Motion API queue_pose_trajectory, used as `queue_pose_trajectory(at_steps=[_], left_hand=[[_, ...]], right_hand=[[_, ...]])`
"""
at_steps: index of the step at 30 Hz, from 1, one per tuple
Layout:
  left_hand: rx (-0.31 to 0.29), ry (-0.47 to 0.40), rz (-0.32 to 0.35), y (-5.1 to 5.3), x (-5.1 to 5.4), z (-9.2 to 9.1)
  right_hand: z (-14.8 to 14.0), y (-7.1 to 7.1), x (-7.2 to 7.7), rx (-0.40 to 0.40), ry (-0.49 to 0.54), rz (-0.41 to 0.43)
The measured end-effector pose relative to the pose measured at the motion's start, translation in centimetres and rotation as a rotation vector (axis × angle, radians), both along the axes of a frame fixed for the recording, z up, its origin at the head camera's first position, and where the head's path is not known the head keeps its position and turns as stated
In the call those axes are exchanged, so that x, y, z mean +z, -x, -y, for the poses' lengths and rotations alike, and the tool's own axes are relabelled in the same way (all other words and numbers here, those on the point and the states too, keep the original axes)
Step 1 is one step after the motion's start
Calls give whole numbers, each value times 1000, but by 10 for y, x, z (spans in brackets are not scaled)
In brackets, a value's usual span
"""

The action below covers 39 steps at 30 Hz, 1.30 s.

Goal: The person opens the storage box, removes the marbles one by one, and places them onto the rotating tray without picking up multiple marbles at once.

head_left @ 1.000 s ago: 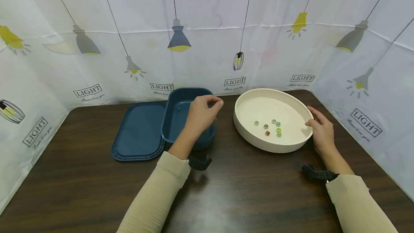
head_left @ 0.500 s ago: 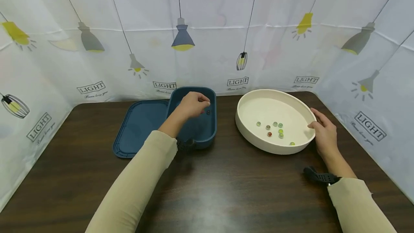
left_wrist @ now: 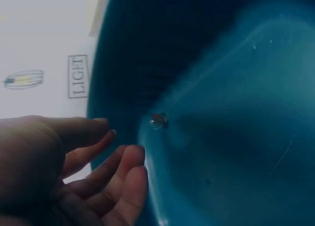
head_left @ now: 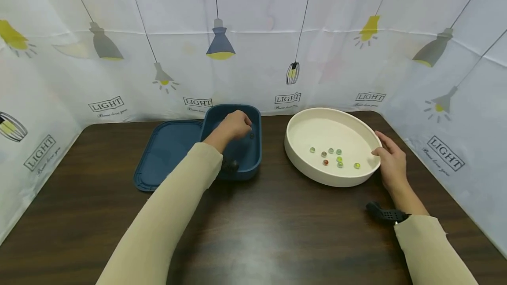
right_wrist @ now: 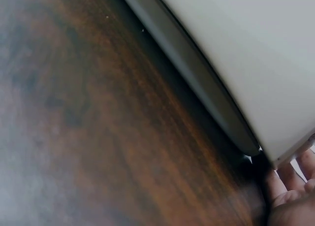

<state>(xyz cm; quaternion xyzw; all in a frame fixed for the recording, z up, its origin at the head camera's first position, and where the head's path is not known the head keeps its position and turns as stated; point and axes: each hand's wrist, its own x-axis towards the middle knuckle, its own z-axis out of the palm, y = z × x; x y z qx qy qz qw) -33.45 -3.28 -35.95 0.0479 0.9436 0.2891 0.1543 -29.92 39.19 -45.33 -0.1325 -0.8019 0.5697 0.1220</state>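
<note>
My left hand (head_left: 234, 126) is inside the deep blue box (head_left: 249, 155), fingers loosely curved and holding nothing. In the left wrist view a clear marble with a reddish-brown core (left_wrist: 157, 121) lies at the box's corner, just beyond the fingertips and apart from them. At the right, my right hand (head_left: 393, 164) grips the rim of a round cream tray (head_left: 328, 129), thumb over the edge and fingers outside. Toward the front of the tray lie several glass marbles, among them a red one (head_left: 325, 162) and a yellow-green one (head_left: 357, 166).
A flat blue lid (head_left: 170, 146) lies against the box's left side on the dark wooden table (head_left: 277, 228). White curtain (head_left: 253, 69) printed with lamps stands close behind and along both sides. The tray's rim nearly reaches the back edge.
My left hand has moved left and down into the box. The marble in the box has shifted to the right side. One more yellow-green marble shows at the tray's right. My right hand keeps its grip.
</note>
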Motion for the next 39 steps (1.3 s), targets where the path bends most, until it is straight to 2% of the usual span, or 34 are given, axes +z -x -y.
queue_pose_trajectory(at_steps=[4, 8, 17, 23, 26, 32, 39], left_hand=[[17, 3, 31, 10, -3, -1], [23, -13, 61, 17, -7, -1], [6, -39, 74, 24, -18, -4], [-20, -6, 88, 27, -24, -7], [-42, 22, 78, 27, -28, -6], [-25, -3, 33, 29, -36, -3], [-36, 29, -3, 30, -36, -3]], right_hand=[[3, 1, -1, -3, 19, -7], [4, 2, 0, -4, 16, -12], [4, 3, -1, -1, -2, -4], [1, 1, -1, -5, 13, -9], [1, 1, -2, 0, 22, -7], [1, 1, 0, -8, 33, -15], [0, 1, -1, -11, 18, -5]])
